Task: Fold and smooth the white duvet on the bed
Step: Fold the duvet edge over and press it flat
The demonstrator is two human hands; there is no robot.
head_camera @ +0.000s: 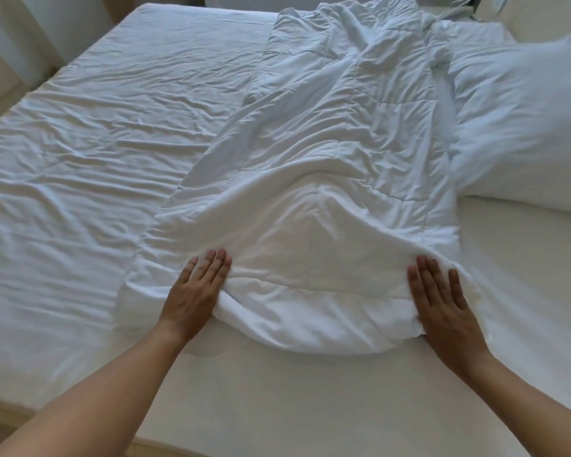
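Observation:
The white quilted duvet (pixel 327 166) lies as a long folded strip down the middle of the bed (pixel 80 153), running from the far edge to near me, still creased and bunched. Its near end is a rounded thick fold. My left hand (pixel 195 291) lies flat, fingers together, on the near left corner of that fold, thumb tucked under the fabric. My right hand (pixel 442 301) rests flat with fingers spread on the near right corner. Both palms press down on the duvet.
A white pillow (pixel 524 127) lies at the right, beside the duvet. The wrinkled white sheet covers the mattress to the left. The bed's near edge (pixel 244 433) runs below my forearms. Pale floor and curtain show at the far left.

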